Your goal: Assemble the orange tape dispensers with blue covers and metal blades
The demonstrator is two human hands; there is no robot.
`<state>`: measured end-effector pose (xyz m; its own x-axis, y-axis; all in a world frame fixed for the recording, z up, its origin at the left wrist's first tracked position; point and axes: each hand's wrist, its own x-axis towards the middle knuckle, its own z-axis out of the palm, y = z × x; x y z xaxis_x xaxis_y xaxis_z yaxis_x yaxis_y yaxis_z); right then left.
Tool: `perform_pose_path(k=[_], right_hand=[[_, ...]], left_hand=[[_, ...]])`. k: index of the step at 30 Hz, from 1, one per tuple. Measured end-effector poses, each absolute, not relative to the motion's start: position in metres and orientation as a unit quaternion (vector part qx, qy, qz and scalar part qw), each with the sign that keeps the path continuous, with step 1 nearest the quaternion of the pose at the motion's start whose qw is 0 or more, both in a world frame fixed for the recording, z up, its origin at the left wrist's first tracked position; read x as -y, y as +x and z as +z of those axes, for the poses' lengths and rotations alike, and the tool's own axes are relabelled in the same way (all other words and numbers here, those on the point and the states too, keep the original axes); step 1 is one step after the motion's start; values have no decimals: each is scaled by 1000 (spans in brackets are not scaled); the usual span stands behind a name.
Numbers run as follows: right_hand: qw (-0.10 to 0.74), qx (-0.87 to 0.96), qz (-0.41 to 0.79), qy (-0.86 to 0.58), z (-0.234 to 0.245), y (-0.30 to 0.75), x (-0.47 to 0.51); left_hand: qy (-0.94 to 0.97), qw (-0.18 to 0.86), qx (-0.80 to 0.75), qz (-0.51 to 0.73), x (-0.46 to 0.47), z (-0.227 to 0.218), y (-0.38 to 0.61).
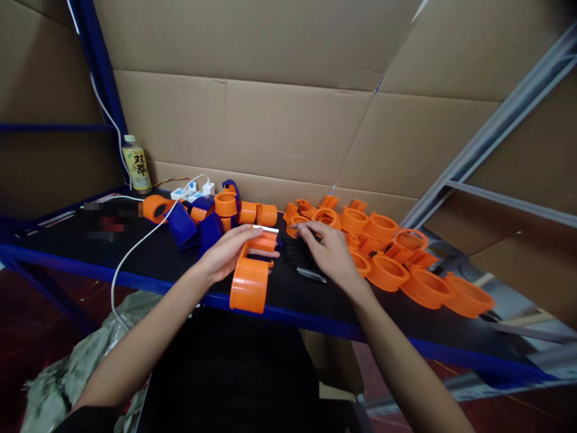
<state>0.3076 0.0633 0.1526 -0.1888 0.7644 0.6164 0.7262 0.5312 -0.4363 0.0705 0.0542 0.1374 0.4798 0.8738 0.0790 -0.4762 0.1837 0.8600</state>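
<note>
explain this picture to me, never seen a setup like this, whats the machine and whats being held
There is no machine here: a person is working with two bare hands. The single picture comes from a camera worn on the head, looking forward and down, so both forearms reach in from the bottom.

The left hand holds an orange piece with a wide ring and a white toothed strip. The right hand is at a pile of black parts; whether it grips one is hidden.

On the black table, more orange ring pieces lie to the right. To the left are blue and orange pieces, with a bottle farther back.
</note>
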Motion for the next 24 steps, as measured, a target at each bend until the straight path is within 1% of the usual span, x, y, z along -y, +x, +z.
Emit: perform_pose_path(k=[7,12,15,20,24], right_hand=[[221,832,-11,-509,150,328,-76],[131,842,-34,-523,149,334,-67],[105,844,-43,-524,148,335,-66],[95,846,-54,-521,145,334,-69],[94,856,-57,-505,145,332,-71]], left_hand=[[427,700,-263,508,-63,150,42],[419,707,-280,496,-67,148,42],[424,708,-277,492,-66,146,47],[422,685,-285,522,-58,145,54],[417,689,-288,517,-58,143,59]])
